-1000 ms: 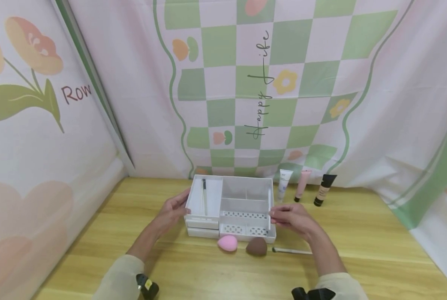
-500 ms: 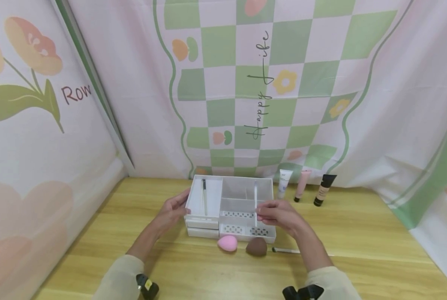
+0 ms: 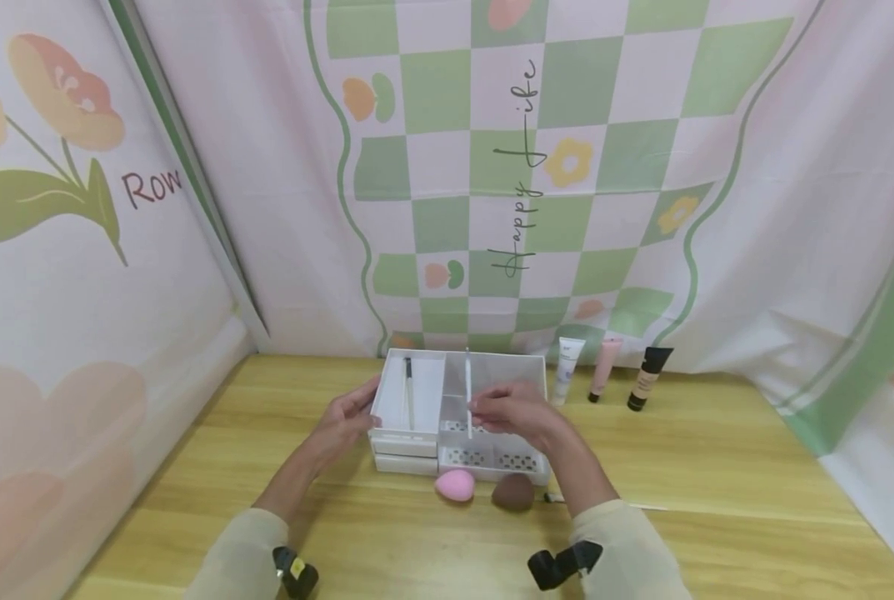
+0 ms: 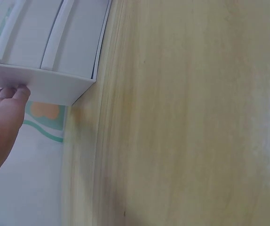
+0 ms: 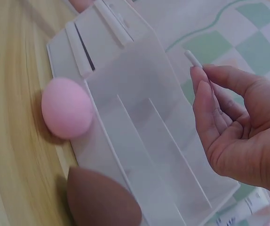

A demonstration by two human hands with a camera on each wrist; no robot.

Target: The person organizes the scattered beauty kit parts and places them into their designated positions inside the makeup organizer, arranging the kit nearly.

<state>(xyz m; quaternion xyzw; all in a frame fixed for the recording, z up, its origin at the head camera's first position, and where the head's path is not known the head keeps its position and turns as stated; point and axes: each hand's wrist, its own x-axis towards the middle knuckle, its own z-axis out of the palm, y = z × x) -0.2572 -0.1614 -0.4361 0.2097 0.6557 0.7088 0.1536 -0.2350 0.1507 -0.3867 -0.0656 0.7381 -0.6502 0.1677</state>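
My right hand [image 3: 517, 412] pinches a slim white makeup brush [image 3: 469, 392] between thumb and fingertips. It stands nearly upright over the compartments of a white desktop organizer [image 3: 406, 467], near the left tray's side wall. The right wrist view shows the white end of the brush [image 5: 192, 58] poking out above the fingertips; its bristles are hard to make out. At the organizer's left side, my left hand [image 3: 345, 421] holds the wall, thumb by the front corner. Its bent fingers [image 4: 19, 92] touch the side panel. A dark-tipped brush [image 3: 409, 392] lies in the left tray.
A pink sponge [image 3: 456, 485] and a brown sponge [image 3: 513, 492] sit before the organizer. Another brush [image 3: 555, 497] lies partly behind the right forearm. Behind stand a white tube [image 3: 567, 371], a pink tube [image 3: 605, 371] and a black-capped tube [image 3: 647, 381], near the curtain.
My right hand has carried the brush leftward from the organizer's right edge to beside the left tray. The left hand has stayed on the organizer's side.
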